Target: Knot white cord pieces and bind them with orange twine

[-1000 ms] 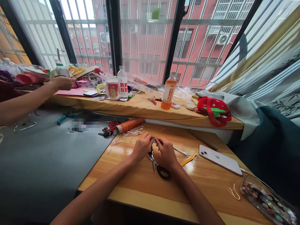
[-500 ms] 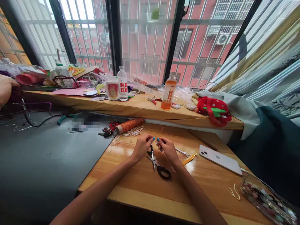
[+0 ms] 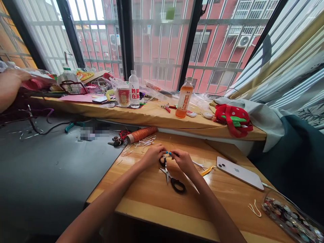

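Over the wooden table, my left hand [image 3: 155,156] and my right hand [image 3: 182,160] meet fingertip to fingertip, both closed in a pinch. Between them is a thin pale cord [image 3: 166,156], mostly hidden by the fingers. Just below lie scissors [image 3: 178,185] with black handles, blades apart; one handle is partly under my left hand. Behind my right wrist rest a white strip of cord [image 3: 198,164] and a yellow-orange tool or strap [image 3: 207,171].
A spool of orange cord [image 3: 143,134] lies by loose pale cord ends [image 3: 138,145]. To the right are a white phone [image 3: 239,172], a cord scrap [image 3: 255,208] and a clear container of beads [image 3: 291,216]. Bottles [image 3: 184,99] stand on the ledge. Another person's hand [image 3: 12,84] is far left.
My fingertips have drawn closer together and now nearly touch. The other person's hand has moved further into view at the left. The view has shifted slightly.
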A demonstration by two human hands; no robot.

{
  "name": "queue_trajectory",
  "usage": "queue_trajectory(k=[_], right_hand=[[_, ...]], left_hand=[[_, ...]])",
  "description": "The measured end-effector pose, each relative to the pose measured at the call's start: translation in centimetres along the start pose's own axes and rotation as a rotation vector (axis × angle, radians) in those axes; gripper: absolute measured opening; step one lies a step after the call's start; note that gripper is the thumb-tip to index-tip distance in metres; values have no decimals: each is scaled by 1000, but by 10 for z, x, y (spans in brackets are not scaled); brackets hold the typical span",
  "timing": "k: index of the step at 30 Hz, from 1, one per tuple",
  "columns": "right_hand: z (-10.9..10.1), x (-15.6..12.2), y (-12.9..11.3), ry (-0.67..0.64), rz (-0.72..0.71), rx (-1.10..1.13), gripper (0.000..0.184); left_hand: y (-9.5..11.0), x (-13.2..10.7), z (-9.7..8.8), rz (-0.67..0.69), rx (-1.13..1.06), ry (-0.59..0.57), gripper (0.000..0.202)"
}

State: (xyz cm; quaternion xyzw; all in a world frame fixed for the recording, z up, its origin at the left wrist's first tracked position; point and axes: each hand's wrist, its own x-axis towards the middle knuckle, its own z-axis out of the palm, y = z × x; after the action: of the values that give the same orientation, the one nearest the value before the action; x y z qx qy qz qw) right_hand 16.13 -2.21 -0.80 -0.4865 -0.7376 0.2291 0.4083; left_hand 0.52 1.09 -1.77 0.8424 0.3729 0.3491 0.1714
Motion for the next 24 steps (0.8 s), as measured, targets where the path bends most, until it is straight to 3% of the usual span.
queue_trajectory(k=[3,7,11,15,17,20,24], right_hand=[[3,0,-1,60,-25,-193,24],[9,-2,-2,195,47,-223,27],[12,-3,-1,293,168,-22,28],[10,-1,3,280,228,247,29],[7,-1,3,227,181,260,28],[4,-1,2,150,31,90,23],[3,-2,5,62,-153,-199,19]], left_hand=[[3,-3,2,13,156,37,16],[18,-10,11,-5,196,111,20],[25,-13,18,-36,33,170,17],[22,-10,20,-43,-101,144,13],[16,-6,18,-48,-150,88,13],[5,-1,9,-35,-156,-1,14],[-5,0,-6,38,54,-42,13]])
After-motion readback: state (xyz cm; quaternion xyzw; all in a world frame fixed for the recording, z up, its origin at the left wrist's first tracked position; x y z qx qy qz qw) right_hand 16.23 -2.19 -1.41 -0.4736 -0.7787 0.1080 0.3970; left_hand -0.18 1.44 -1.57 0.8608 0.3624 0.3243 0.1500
